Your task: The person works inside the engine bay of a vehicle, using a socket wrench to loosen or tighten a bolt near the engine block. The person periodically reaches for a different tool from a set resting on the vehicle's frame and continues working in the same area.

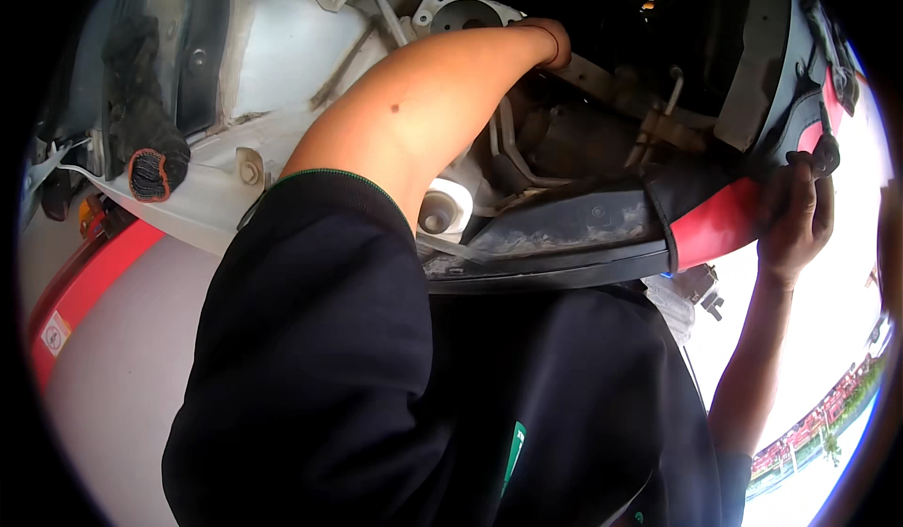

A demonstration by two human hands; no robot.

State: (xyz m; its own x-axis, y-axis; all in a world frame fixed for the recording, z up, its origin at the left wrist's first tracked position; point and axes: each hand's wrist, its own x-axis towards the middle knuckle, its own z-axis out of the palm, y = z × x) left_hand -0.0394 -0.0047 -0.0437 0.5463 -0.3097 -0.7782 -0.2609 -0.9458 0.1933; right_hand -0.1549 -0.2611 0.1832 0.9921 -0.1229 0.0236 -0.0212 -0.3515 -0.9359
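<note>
My left arm reaches across an open vehicle bay, its black sleeve pushed up to the elbow. The wrist of my left hand (pixel 553 46) bends down beside a pale metal mount (pixel 435 6) with a round opening; the fingers are hidden in the dark behind it. At the right, my right hand (pixel 798 221) is raised by the red and black bumper edge (pixel 720 221). Its darkened fingers close on a dark tool with a rounded head (pixel 826 155) and a thin shaft, which looks like a ratchet.
A dark knit glove (pixel 149 172) with an orange-edged cuff lies at the left on the bodywork. Metal pipes (pixel 508 141) run below my left wrist. A black trim panel (pixel 564 231) crosses in front of my body. A red bar (pixel 94 287) stands at the lower left.
</note>
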